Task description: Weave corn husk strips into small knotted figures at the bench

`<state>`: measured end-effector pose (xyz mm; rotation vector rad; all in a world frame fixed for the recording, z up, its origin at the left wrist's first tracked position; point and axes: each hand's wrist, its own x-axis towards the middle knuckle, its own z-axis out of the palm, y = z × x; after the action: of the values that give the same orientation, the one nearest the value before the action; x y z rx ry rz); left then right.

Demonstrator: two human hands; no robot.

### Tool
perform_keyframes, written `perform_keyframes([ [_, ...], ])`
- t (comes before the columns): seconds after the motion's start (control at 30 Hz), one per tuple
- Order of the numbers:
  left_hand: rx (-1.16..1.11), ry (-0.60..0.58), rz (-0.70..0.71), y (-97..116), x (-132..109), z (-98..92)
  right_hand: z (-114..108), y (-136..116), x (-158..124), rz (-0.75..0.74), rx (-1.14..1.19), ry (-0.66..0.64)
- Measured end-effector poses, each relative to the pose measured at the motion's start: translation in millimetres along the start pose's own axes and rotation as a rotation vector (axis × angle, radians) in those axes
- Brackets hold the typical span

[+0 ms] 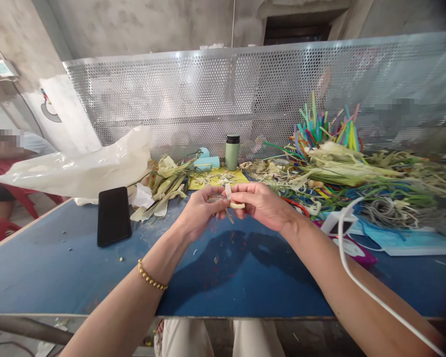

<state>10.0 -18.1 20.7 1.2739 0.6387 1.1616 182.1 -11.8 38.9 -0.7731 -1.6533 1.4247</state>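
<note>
Above the blue table, my left hand (197, 210) and my right hand (263, 204) meet fingertip to fingertip. Pinched between them is a pale folded strip of husk (238, 205); one short end sticks up and thin ends hang below. Both hands have their fingers closed on it. Just behind them lies a yellow sheet (241, 176) strewn with husk scraps. Part of the strip is hidden by my fingers.
Left are a black phone (113, 216), a white plastic bag (85, 171) and dry husks (167, 186). A green bottle (232, 152) stands behind. Right lie husk bundles (342, 166), coloured pipe cleaners (315, 124), a face mask (412, 238) and a white cable (344, 248). A perforated metal screen (171, 94) bounds the back.
</note>
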Motion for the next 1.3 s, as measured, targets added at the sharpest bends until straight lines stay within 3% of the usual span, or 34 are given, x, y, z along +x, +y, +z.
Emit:
perform_keyframes([
  [0.23,-0.142,-0.174,-0.039,9.0,-3.5,-2.8,-10.2,-3.1,-3.6,-0.024,0.056,-0.199],
  [0.43,-0.219,-0.288,-0.099,9.8,-2.8,-7.1,-5.5,-4.7,-4.6,-0.121,-0.155,-0.1],
  [0.5,-0.186,-0.242,-0.092,8.9,-2.2,-6.5,-4.8,-4.6,-3.4,-0.176,-0.267,-0.041],
  [0.6,-0.003,-0.056,-0.01,6.4,-1.0,-3.9,-4.3,-2.8,-0.7,-0.236,-0.447,0.064],
  [0.73,0.245,0.151,0.097,2.0,1.3,-0.4,-0.6,1.2,1.3,-0.208,-0.67,0.205],
  [0.87,0.246,0.16,0.1,-1.0,3.5,-0.5,3.9,3.1,1.9,-0.166,-0.729,0.237],
  [1.07,0.279,0.157,0.06,-3.2,4.3,-2.2,6.5,3.0,2.6,-0.275,-0.893,0.284],
  [1.17,0.289,0.124,0.037,-2.7,4.0,-3.1,6.1,4.7,2.8,-0.252,-0.823,0.276],
  [1.3,0.297,0.114,0.037,-0.7,2.9,-3.1,2.0,10.6,5.1,-0.153,-0.557,0.238],
])
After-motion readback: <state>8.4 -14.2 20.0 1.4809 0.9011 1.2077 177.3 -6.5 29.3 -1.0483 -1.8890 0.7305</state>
